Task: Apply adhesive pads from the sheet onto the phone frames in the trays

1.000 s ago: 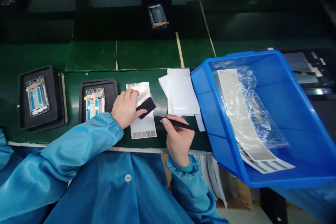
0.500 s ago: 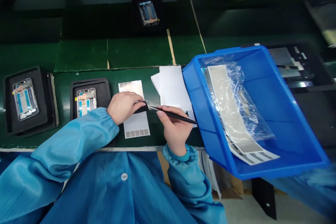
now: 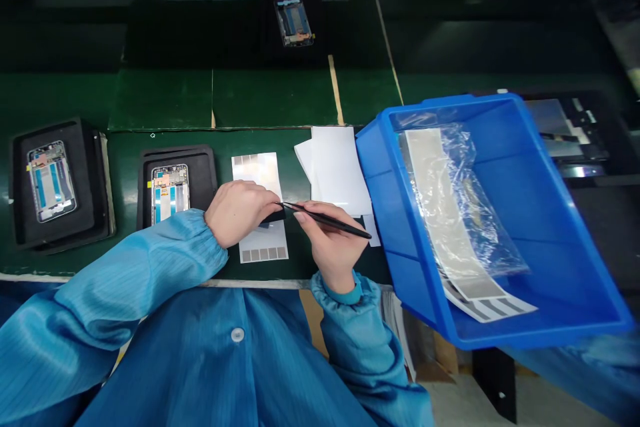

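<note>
My right hand [image 3: 337, 250] is closed around black tweezers [image 3: 335, 221], which point left. Their tips meet the edge of a small dark flat piece [image 3: 274, 216] at the fingertips of my left hand [image 3: 240, 212]. My left hand is pinched on that piece; its lower fingers are hidden. Beneath it lies a white sheet [image 3: 263, 240] with rows of small grey squares at its top and bottom. Left of this hand, an opened phone body [image 3: 170, 190] rests in a black tray [image 3: 203, 170], partly covered by my sleeve.
A large blue bin [image 3: 560, 240] at right holds grey strips [image 3: 450, 213] and clear plastic wrap [image 3: 483, 213]. White papers [image 3: 333, 170] lie beside it. Stacked black trays [image 3: 83, 193] at left carry another phone body [image 3: 51, 180]. A third phone body [image 3: 295, 21] sits at the back.
The tweezers' tips have moved left onto the dark piece, which my left hand has lowered slightly. The whole view has shifted a little.
</note>
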{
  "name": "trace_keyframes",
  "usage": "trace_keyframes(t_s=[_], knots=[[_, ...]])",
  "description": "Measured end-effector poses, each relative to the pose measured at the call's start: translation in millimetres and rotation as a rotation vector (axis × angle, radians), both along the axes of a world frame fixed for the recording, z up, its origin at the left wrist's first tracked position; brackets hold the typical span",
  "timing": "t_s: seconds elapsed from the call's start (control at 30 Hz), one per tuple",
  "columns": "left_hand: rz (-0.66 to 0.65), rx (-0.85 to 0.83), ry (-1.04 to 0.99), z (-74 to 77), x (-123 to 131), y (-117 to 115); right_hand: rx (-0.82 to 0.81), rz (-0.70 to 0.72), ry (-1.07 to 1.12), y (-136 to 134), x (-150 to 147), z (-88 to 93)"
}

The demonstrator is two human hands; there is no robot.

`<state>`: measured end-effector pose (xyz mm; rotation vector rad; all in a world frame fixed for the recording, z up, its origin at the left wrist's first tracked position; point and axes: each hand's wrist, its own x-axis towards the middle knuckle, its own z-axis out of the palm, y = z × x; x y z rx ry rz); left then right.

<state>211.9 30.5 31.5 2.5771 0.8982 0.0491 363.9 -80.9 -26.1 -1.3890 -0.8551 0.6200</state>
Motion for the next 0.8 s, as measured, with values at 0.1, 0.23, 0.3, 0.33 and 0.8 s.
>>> trace_keyframes(t_s=[0.1,0.23,0.3,0.33,0.8], knots=[[0.003,-0.007,0.001,-0.8,-0.7,0.1,0.012,0.005,-0.016,0.7,-0.5,1.5],[0.001,-0.012,-0.015,-2.1,-2.5,0.8,-0.018,-0.016,-0.031,1.9,-2.8,3.9],[0.001,-0.013,-0.018,-1.9,-3.6,1.6,-0.026,-0.032,-0.042,2.5,-5.1,5.0],[0.002,-0.012,-0.016,-1.6,-4.1,2.1,-0.025,-0.040,-0.049,2.7,-6.4,5.5],[0.161,0.251,0.000,6.8,-46.7,3.1,-0.111,-0.101,0.047,25.2,-25.6,22.4]])
